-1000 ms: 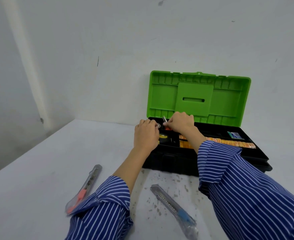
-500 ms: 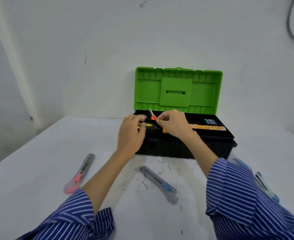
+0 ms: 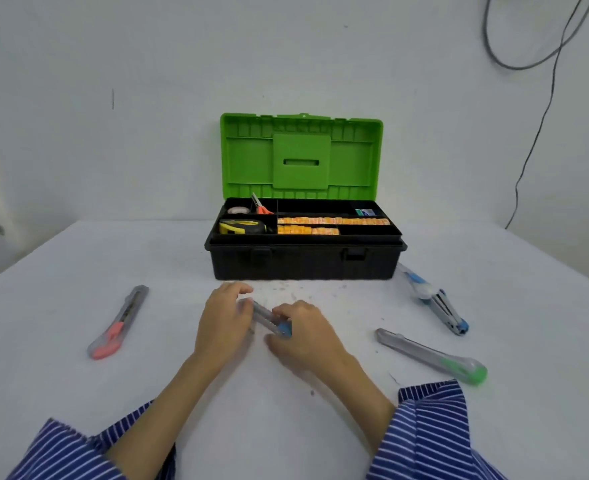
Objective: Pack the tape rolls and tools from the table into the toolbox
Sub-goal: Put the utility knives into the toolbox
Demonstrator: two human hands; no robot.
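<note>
The black plastic toolbox with the raised green lid (image 3: 301, 261) stands open at the far middle of the white table (image 3: 61, 375), and its top tray already holds a clear tape roll (image 3: 238, 210), small orange-handled scissors (image 3: 261, 206), a yellow and black tape measure (image 3: 241, 226) and orange strips (image 3: 333, 221). Just in front of it, between the 2 hands, lies the grey utility knife with the blue slider (image 3: 269, 320), slanting from upper left to lower right. The left hand (image 3: 223, 327) curls its fingers over the knife's far grey end, and the right hand (image 3: 303, 336) pinches the near blue end; blur hides whether the knife has left the table. The step in hand looks like picking up this knife: it would go best gripped by the body at both ends, kept level, with the blade checked as retracted, then carried straight forward to a free tray compartment long enough for it. 4 tools remain on the table: this knife, a grey knife with a red-pink end (image 3: 118, 323) well to the left, a grey knife with a green end (image 3: 431, 356) to the right, and a blue and white hand tool (image 3: 435, 301) near the box's right front corner.
</note>
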